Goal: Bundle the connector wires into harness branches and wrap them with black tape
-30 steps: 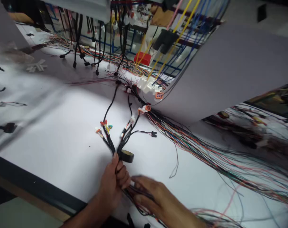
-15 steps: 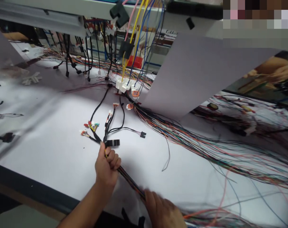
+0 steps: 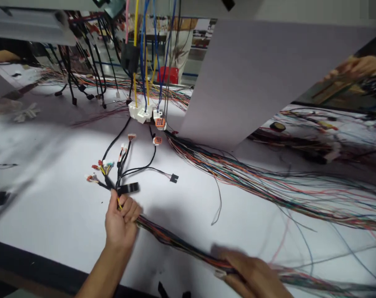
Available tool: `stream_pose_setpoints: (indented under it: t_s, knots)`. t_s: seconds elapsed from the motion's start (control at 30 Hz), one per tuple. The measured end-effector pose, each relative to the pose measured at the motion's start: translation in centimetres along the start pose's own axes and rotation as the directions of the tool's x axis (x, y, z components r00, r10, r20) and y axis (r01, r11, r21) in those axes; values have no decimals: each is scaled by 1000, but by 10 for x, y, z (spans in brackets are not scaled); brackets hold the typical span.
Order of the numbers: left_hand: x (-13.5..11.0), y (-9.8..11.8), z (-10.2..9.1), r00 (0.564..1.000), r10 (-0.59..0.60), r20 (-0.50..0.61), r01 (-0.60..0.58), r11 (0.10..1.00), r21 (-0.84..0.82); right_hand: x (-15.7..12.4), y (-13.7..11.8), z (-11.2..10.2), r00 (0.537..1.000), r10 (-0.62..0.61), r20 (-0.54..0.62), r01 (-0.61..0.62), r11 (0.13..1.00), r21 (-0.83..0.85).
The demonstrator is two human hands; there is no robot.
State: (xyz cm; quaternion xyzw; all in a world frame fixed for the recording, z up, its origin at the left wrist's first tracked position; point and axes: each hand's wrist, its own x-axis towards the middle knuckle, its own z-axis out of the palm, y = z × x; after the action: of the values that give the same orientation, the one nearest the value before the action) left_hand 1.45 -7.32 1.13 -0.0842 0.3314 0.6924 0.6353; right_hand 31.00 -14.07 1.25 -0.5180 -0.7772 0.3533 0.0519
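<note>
The left hand (image 3: pixel 121 221) is clenched around the wiring harness (image 3: pixel 178 246), just below a roll of black electrical tape (image 3: pixel 128 188). The right hand (image 3: pixel 251 275) (blurred by motion) has slid away along the harness and appears to grip it, now well apart from the left. The harness lies across the white worktop (image 3: pixel 51 215), its connector branches (image 3: pixel 111 167) fanning out beyond the tape.

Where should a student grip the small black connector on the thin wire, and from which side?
Pinch the connector's body from the right, away from its wire. It lies on the white sheet, apart from the other branches, and the wire leaves its left end, so this approach should avoid tugging it.
</note>
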Motion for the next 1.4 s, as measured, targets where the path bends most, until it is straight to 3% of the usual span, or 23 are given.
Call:
stream_pose_setpoints:
  t_s: [0.17,0.23,0.3,0.33,0.4,0.47,0.5,0.53,0.6,0.67,0.73,0.8,0.83,0.87,0.93,1.0,1.07,1.2,1.27,1.33,1.4]
  knots:
    - [-15,14,11,984,-38,173,-13,958,287,35,7,-53,977,164,136,-200,922,330]
    - [-31,21,13,975,31,220,-121,904,410,39,14,-60,959,185,216,-258,886,386]
    - [-50,26,14,949,190,251,-293,825,483,37,18,-60,935,186,302,-312,836,452]
    - [-59,27,15,922,293,253,-384,769,511,34,19,-59,923,181,341,-338,804,489]
    - [-69,28,18,825,517,229,-538,597,595,29,20,-54,896,166,412,-388,742,547]
    - [-65,27,22,722,660,209,-559,377,739,28,20,-48,852,159,499,-455,697,555]
    - [-56,25,23,704,676,218,-521,283,806,30,21,-44,826,165,538,-490,681,544]
    - [-44,22,25,713,661,233,-471,206,858,33,22,-40,804,183,565,-523,669,527]
    - [-16,17,25,798,542,264,-392,133,910,38,25,-34,782,231,579,-560,669,489]
    - [11,12,23,842,475,257,-322,59,945,40,27,-30,799,266,540,-535,725,434]
    - [29,9,20,857,454,243,-276,5,961,37,25,-31,880,258,398,-403,850,340]
    - [37,7,19,869,437,233,-251,-17,968,34,17,-35,981,166,103,-181,970,164]
    - [37,7,18,875,427,229,-246,-15,969,35,11,-36,996,74,-59,-71,996,47]
    - [37,6,18,879,420,225,-246,-6,969,39,2,-37,981,-30,-190,18,998,-65]
    - [35,5,17,880,423,218,-253,28,967,54,-19,-33,925,-202,-323,140,969,-204]
    - [35,5,16,878,428,214,-263,59,963,79,-42,-21,902,-290,-320,216,944,-247]
    - [35,5,16,881,427,204,-262,81,962,105,-60,-5,911,-311,-272,226,926,-301]
    - [31,6,19,888,428,166,-251,150,956,135,-75,19,885,-374,-276,223,863,-453]
    - [28,5,20,906,394,157,-278,273,921,135,-75,22,848,-428,-313,230,828,-511]
    - [24,0,19,939,305,157,-300,510,806,131,-75,21,823,-459,-334,239,814,-530]
    - [21,-8,16,980,132,146,-194,779,597,127,-76,19,830,-443,-339,235,829,-507]
